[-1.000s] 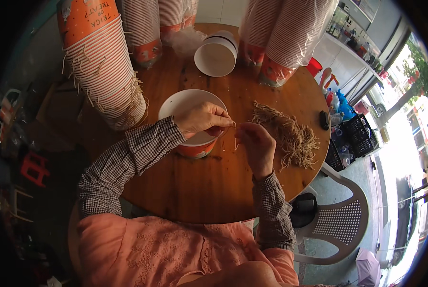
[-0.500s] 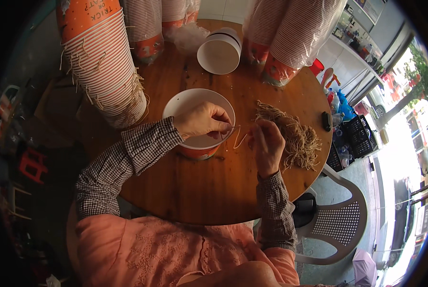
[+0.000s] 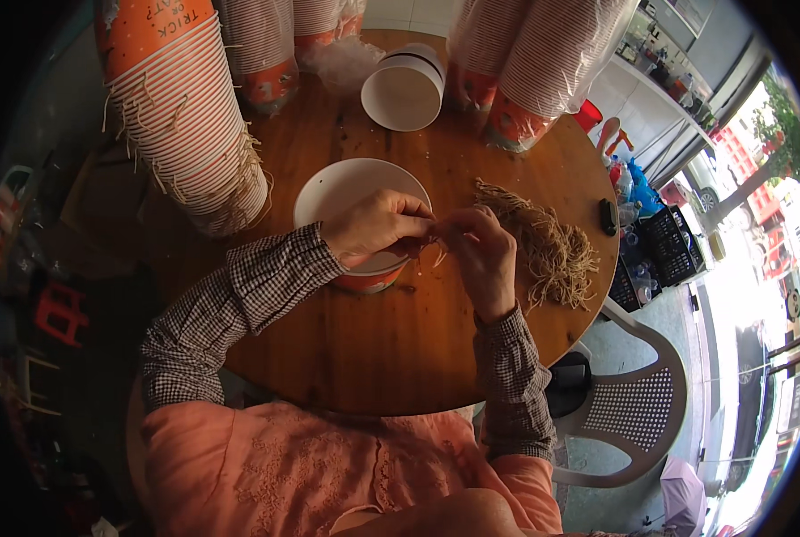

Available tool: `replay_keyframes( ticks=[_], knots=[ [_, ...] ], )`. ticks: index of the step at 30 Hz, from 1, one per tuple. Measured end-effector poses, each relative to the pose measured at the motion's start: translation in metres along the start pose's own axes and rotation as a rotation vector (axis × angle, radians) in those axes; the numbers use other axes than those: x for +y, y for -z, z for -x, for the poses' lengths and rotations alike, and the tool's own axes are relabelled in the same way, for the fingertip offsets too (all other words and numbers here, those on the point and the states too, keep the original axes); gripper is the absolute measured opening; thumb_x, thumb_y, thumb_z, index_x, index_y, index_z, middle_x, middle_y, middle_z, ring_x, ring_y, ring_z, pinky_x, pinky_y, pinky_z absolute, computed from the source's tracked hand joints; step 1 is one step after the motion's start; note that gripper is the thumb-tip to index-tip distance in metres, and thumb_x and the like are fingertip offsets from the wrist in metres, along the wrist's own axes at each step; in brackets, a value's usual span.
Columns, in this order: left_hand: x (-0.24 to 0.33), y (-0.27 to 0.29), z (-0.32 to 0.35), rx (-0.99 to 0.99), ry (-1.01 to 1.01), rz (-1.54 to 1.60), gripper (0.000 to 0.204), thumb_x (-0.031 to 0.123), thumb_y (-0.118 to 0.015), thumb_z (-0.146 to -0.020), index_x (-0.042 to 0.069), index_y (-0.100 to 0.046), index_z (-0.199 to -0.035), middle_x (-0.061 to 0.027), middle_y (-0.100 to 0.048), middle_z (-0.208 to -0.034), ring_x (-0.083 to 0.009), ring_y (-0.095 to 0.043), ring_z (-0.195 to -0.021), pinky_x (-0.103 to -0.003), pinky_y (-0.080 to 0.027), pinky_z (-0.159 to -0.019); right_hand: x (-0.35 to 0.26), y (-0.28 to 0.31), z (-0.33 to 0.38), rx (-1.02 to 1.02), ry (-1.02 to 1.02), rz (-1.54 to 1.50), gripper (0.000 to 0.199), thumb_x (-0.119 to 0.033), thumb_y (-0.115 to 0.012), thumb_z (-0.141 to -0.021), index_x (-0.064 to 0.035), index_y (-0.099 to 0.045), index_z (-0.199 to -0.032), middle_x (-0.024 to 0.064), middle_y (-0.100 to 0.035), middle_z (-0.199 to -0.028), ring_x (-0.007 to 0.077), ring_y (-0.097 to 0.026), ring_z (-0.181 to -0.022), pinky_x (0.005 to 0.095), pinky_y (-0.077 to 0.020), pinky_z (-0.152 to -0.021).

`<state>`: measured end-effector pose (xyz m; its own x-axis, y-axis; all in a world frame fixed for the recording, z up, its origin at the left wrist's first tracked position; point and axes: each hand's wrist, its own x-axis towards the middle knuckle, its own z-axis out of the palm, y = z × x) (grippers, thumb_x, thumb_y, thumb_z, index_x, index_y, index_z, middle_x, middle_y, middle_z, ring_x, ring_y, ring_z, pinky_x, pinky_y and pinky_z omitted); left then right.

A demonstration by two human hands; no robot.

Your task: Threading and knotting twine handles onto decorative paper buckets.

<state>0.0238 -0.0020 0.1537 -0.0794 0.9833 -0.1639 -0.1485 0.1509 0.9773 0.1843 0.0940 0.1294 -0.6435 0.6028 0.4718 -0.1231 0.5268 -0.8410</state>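
A white-lined paper bucket [image 3: 330, 190] with an orange printed outside stands on the round wooden table [image 3: 373, 349]. My left hand [image 3: 371, 229] reaches across it, fingers pinched at its right rim on a thin cord. Close against those fingertips, my right hand [image 3: 482, 258] pinches the same pale twisted cord [image 3: 440, 257], whose loose end dangles below. The fingertips partly hide the cord and the spot where it meets the rim. Beside my right hand lies a bundle of tan cords [image 3: 557, 251].
On the left rises a tall stack of orange paper buckets [image 3: 185, 116] with cord ends sticking out. Bagged stacks [image 3: 543, 80] stand at the back, near a tipped white bucket [image 3: 402, 94]. A small black object [image 3: 608, 217] sits at the right edge, above a grey plastic chair [image 3: 633, 407].
My right hand has moved left to meet the left hand's fingertips at the rim. The cord between them, seen looped before, is now mostly covered by fingers. The view has shifted slightly.
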Motion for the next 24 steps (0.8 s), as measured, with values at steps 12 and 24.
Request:
replay_keyframes(
  ticks=[12, 24],
  knots=[
    [-0.007, 0.009, 0.002, -0.033, -0.026, -0.018, 0.019, 0.012, -0.062, -0.091, -0.004, -0.062, -0.101, -0.0049, -0.064, -0.089, -0.0081, -0.059, -0.076, -0.021, -0.049, -0.071, 0.016, -0.009, 0.003, -0.036, -0.282, -0.527, 0.009, -0.01, -0.065, -0.09, -0.0014, -0.063, -0.093, 0.0001, -0.062, -0.079, 0.0056, -0.055, -0.067, 0.0209, -0.0459, -0.06],
    [-0.008, 0.002, 0.001, 0.127, -0.185, -0.242, 0.016, 0.011, -0.061, -0.091, -0.002, -0.061, -0.101, -0.0043, -0.064, -0.09, -0.0066, -0.059, -0.075, -0.02, -0.049, -0.072, 0.041, -0.021, 0.012, -0.027, -0.28, -0.668, 0.013, -0.012, -0.067, -0.089, -0.0011, -0.064, -0.095, -0.0008, -0.062, -0.078, 0.0044, -0.054, -0.065, 0.0194, -0.0448, -0.055]
  ],
)
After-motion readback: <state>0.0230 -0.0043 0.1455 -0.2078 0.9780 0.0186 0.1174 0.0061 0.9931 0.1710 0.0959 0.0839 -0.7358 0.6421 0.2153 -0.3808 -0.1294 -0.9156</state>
